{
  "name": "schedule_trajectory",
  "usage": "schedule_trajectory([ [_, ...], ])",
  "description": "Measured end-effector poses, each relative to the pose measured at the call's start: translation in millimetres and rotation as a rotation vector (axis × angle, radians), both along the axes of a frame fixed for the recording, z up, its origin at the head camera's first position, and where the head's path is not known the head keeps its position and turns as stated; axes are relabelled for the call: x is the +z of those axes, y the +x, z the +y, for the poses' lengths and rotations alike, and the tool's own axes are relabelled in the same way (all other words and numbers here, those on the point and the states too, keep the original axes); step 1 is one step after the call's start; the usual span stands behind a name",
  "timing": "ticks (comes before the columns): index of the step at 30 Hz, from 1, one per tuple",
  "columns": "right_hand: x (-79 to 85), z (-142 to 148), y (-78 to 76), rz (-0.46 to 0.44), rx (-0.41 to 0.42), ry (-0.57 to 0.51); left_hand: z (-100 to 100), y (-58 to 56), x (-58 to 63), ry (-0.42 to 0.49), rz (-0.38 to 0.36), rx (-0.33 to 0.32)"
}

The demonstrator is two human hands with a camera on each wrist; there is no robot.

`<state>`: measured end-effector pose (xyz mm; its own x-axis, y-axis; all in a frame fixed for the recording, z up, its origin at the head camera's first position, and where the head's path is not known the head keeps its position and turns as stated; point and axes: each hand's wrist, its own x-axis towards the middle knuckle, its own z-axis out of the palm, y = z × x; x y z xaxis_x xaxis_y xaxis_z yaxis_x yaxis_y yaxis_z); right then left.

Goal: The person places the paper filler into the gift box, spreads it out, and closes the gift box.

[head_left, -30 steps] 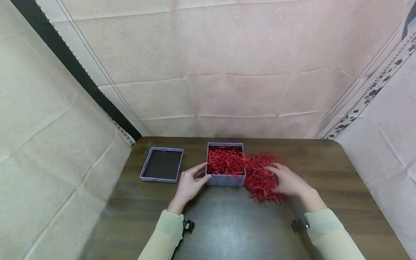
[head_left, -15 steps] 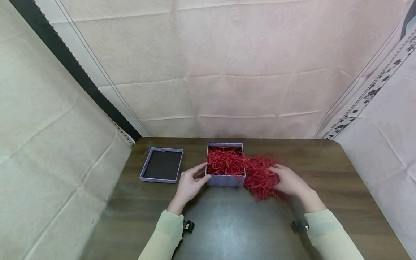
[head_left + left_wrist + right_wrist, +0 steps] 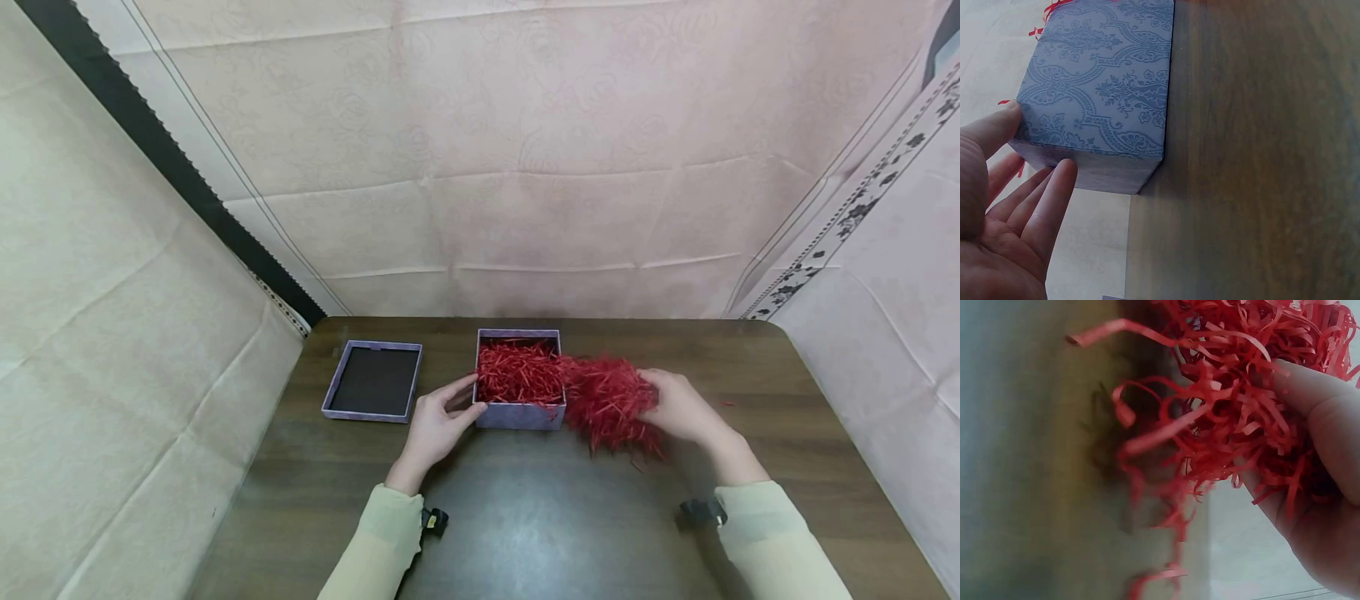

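Observation:
A box [image 3: 521,417] with a blue damask pattern stands without its lid, filled with red shredded paper [image 3: 517,373]. At its left near corner my left hand [image 3: 441,427] rests thumb and fingertips against the walls, the fingers fairly straight, as the left wrist view shows. Right of the box, my right hand [image 3: 678,406] grips a big bunch of red shredded paper [image 3: 611,404]. Strands spill out between thumb and fingers and dangle in the right wrist view [image 3: 1235,406]. The bunch hides part of the fingers and touches or overlaps the box's right rim.
The box lid [image 3: 375,382] lies inside up, dark within, to the left of the box. A stray red shred [image 3: 728,404] is on the wooden table [image 3: 525,517] at the right. Pale cloth walls [image 3: 525,167] enclose the table's back and sides.
My right hand has gathered the loose red shredded paper and raised it slightly, shifting a little to the right and away from me. My left hand stays at the box.

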<state>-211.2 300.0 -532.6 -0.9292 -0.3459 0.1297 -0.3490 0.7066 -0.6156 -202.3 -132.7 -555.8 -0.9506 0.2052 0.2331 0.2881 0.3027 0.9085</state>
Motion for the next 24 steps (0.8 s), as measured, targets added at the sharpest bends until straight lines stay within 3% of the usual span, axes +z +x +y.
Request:
schedule_trajectory([
  [6, 36.4, -4, -4.7, 0.032, -0.009, -0.078, 0, -0.4, 0.2, -0.003, 0.005, 0.003],
  [14, 86.4, -19, -14.5, 0.115, 0.045, -0.03, 0, 0.9, 1.3, 0.003, -0.014, 0.001],
  [24, 123.4, -57, -21.9, 0.122, 0.12, -0.035, -1, 0.8, 1.9, -0.005, -0.016, 0.003],
])
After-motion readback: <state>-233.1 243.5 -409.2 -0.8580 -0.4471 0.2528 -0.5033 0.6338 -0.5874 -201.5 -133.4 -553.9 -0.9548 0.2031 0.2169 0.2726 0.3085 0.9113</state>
